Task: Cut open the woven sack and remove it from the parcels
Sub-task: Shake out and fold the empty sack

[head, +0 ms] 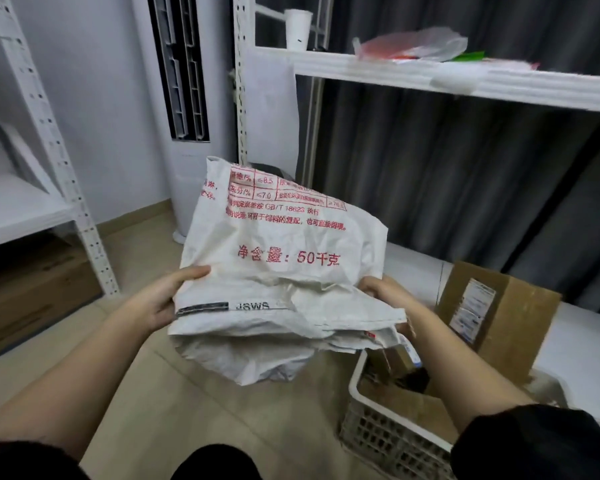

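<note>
White woven sack (278,271), red-printed, hangs limp in the air over the floor between 2 hands; left hand (160,303) grips its left edge, right hand (383,289) its right edge, fingers hidden behind cloth; its long axis runs away from the person; parcels (399,358) lie in the basket (355,379) below right.

In the middle of the frame the woven sack (278,268) is off-white, with red printed characters, a red table grid near its top, and a dark grey stripe at its lower left edge. At the right, the cardboard box (499,313) is brown with a white label. At lower right, the plastic crate (378,434) is white with a lattice pattern. The curtain (465,174) at upper right is dark grey. The shelf racks (430,77) are white, the floor (222,410) beige. The sleeves (541,445) at the bottom are black.
</note>
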Demonstrator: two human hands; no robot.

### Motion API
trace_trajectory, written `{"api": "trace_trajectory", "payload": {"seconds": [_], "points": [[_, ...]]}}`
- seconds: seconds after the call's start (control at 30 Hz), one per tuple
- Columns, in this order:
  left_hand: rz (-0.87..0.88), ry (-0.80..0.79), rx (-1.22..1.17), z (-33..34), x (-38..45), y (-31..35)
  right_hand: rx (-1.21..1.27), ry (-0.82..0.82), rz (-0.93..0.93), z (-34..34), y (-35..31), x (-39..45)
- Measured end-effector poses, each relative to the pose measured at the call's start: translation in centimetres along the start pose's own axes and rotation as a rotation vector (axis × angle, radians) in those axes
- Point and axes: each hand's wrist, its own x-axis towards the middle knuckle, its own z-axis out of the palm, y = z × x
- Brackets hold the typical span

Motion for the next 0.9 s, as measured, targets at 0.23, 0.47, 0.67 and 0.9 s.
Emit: {"api": "trace_trajectory", "payload": {"seconds": [0.23, 0.47, 0.67, 0.9], "points": [[-0.298, 0.017, 0.345, -5.1, 5.6, -4.7, 0.080, 0.048, 0.154, 5.1, 4.7, 8.5], [-0.260, 0.284, 0.438, -5.8, 12.8, -8.5, 0.268, 0.090, 0.291, 11.4, 11.1, 16.6], [-0.098, 0.248, 0.555, -6.7, 19.2, -14.8, 0.441, 0.075, 0.426, 16.0, 18.9, 22.3], [0.412, 0.318, 1.436, -8.9, 23.0, -23.1, 0.701, 0.176, 0.502, 20.3, 25.2, 27.2]]}}
